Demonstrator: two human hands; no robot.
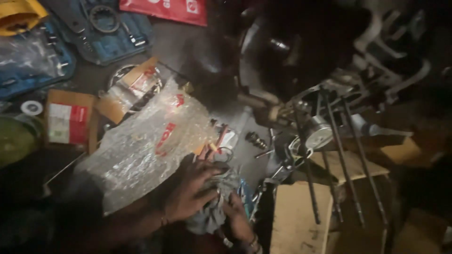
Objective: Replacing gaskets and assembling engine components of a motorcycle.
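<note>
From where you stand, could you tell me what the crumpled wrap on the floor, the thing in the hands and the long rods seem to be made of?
Wrap: clear plastic bubble film, glossy, with visible bubbles and red print.
Thing between left hand and right hand: a grey cloth rag, soft, matte and bunched, by the look.
Long rods: probably dark metal, thin and straight; the dim light leaves the finish unclear.

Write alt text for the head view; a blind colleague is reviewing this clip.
Seen from above in dim light, a person's left hand and right hand grip a grey rag over a cluttered floor. Beside them lie a bubble-wrap bag, small cardboard boxes and a blue socket-set case; to the right, an engine block with long studs rests on cardboard.
</note>
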